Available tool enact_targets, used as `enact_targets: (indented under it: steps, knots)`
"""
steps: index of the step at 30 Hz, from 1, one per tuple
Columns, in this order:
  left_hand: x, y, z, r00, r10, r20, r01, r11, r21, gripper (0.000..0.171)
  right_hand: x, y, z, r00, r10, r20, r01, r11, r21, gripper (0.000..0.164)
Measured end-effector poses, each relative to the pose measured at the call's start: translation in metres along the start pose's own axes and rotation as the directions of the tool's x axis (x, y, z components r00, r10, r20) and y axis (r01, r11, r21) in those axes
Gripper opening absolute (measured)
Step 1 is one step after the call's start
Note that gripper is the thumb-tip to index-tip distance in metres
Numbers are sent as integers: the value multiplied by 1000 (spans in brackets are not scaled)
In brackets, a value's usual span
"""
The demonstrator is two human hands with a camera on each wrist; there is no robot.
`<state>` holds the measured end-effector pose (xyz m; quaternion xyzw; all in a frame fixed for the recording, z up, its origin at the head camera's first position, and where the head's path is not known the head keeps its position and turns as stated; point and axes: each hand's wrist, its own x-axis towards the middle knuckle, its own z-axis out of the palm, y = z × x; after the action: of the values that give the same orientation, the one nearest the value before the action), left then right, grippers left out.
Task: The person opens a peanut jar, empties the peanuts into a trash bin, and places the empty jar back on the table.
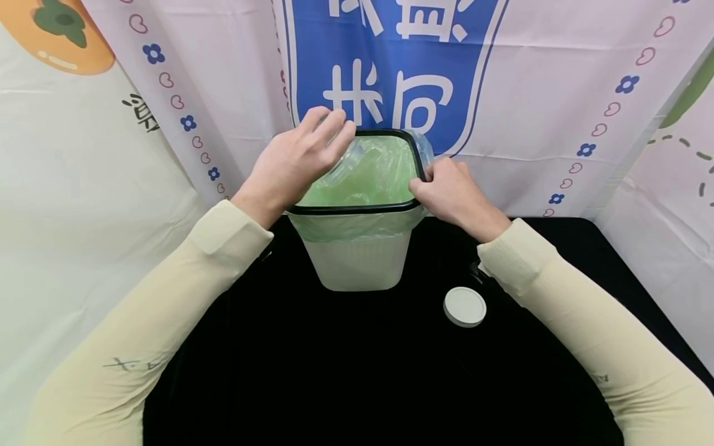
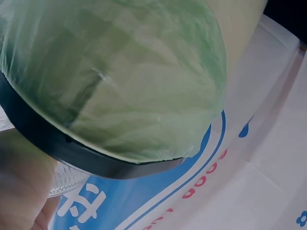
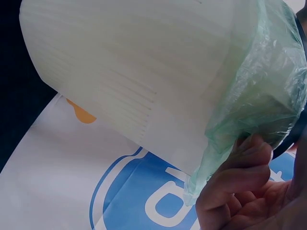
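Observation:
A pale bin (image 1: 357,263) with a black rim ring (image 1: 357,209) stands upright, lined with a thin green plastic bag (image 1: 362,179) folded down over the outside. My left hand (image 1: 298,161) is above the bin's left side, its fingers curved round a clear plastic container (image 1: 347,162). Ribbed clear wall of that container (image 2: 68,179) shows beyond the rim in the left wrist view; most of it is hidden. At the right corner, my right hand (image 1: 449,189) grips the rim with the bag edge. Its curled fingers (image 3: 249,163) touch the green bag in the right wrist view.
On the black table cover (image 1: 357,359), a round white lid (image 1: 465,306) lies right of the bin. A small dark object (image 1: 478,272) sits partly behind the right sleeve. Printed cloth (image 1: 530,93) hangs close behind the bin.

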<state>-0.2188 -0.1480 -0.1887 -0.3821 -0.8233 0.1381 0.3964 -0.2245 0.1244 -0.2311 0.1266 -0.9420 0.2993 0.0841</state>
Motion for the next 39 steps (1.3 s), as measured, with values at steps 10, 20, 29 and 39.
enact_targets:
  steps: [10,20,29,39]
  knots:
    - [-3,-6,-1,980,-173,102,190,963,-189,42,0,0,0,1000,-3,1,3,1000,6,37]
    - [-9,-11,-1,960,-239,145,269,932,-243,57,0,0,1,1000,-5,-4,5,1000,8,37]
    - [-8,-11,-4,932,-308,192,356,874,-330,67,0,0,1,1000,-6,-4,6,1000,13,37]
    - [-6,-9,-6,892,-382,243,451,797,-401,81,0,0,1,1000,-6,-2,6,1000,14,38]
